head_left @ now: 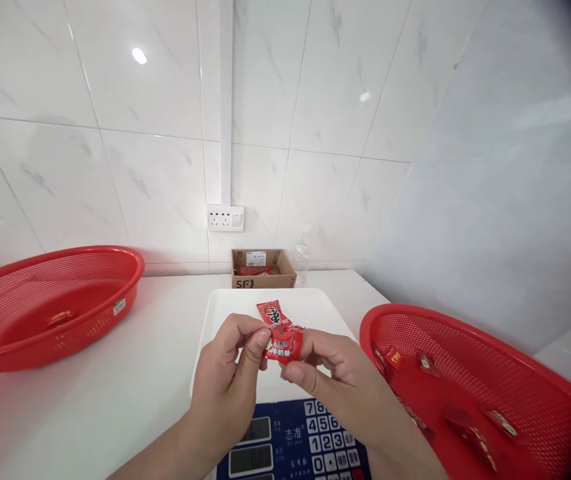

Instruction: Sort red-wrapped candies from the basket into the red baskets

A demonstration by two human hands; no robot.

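Observation:
Above the white pan (225, 307) of a digital scale, my left hand (232, 367) and my right hand (332, 373) grip a small red wrapped milk candy (285, 347) from either side. Thumb and fingertips of each hand pinch one end of its wrapper. Right behind it shows a second red candy wrapper (272, 312) with black and white lettering; whether it is held or lies on the pan, I cannot tell. The scale's blue keypad panel (292, 437) sits below my hands, partly covered by them.
A red perforated basket (130, 287) stands at left with a small packet inside. Another red basket (465, 327) at right holds several wrapped pieces. Against the tiled wall are a cardboard box (265, 283) with red packets, a clear plastic bottle (301, 257) and a wall socket (225, 219).

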